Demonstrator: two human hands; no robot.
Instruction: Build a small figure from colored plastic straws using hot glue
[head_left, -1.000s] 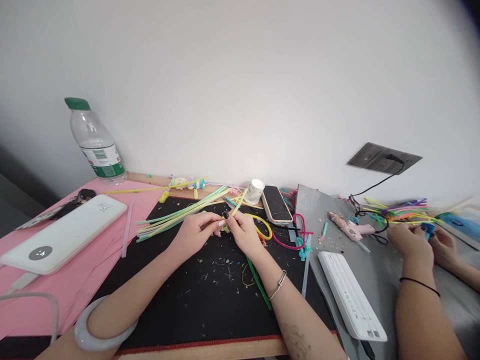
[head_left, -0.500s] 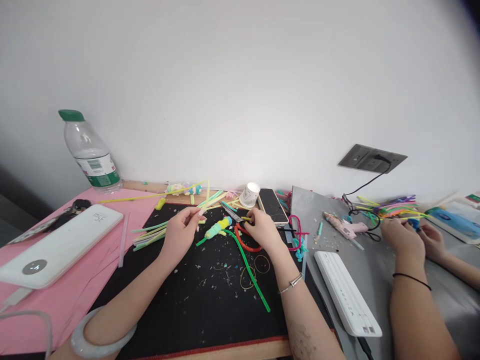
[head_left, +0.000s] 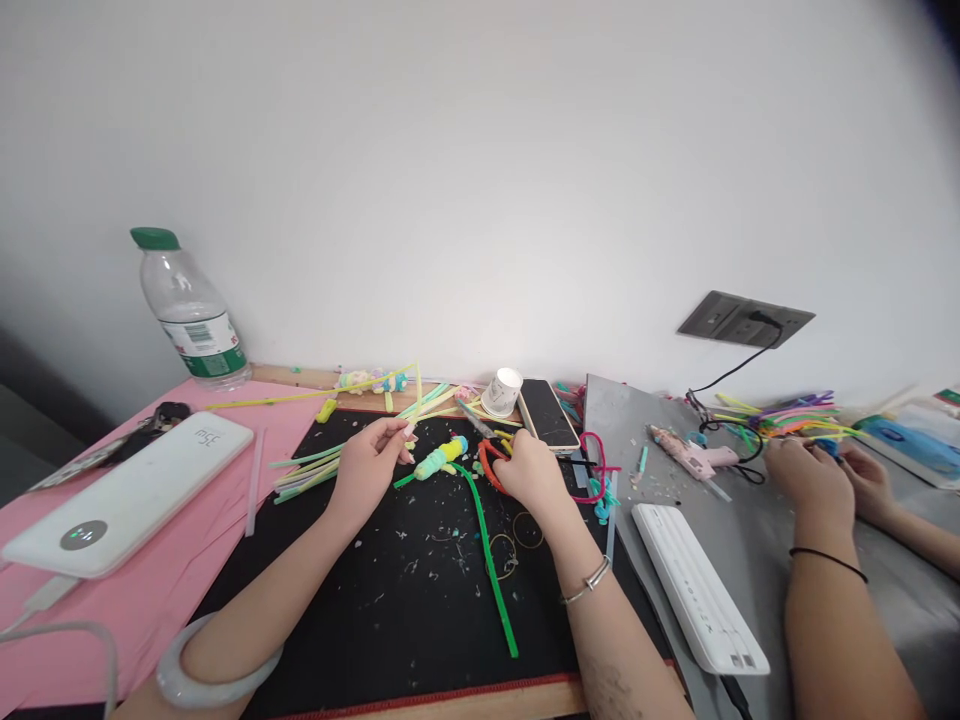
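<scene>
Between the fingertips of my left hand (head_left: pixel 369 458) is a pale yellow pipe cleaner (head_left: pixel 418 385), its free end pointing up. My right hand (head_left: pixel 529 468) is closed around the handles of a pair of scissors (head_left: pixel 489 466), one loop orange and the other yellow. The scissor blades point up and left, toward the paper cup. A small yellow and mint-green pipe-cleaner figure (head_left: pixel 441 458) lies on the black mat (head_left: pixel 360 620) between my hands. A long green pipe cleaner (head_left: pixel 487 555) curves away from beside it.
A bundle of pastel pipe cleaners (head_left: pixel 307 470) lies left, near a bottle (head_left: pixel 196 320) and a power bank (head_left: pixel 142 490). A paper cup (head_left: pixel 501 394) and phone (head_left: pixel 551 415) stand behind. A glue gun (head_left: pixel 686 455), white power strip (head_left: pixel 697 585) and another person's hands (head_left: pixel 814 480) are right.
My hands have moved apart. The yellow and mint figure now lies on the mat, and my right hand has gone to the scissors and taken their handles. My left hand keeps the yellow pipe cleaner.
</scene>
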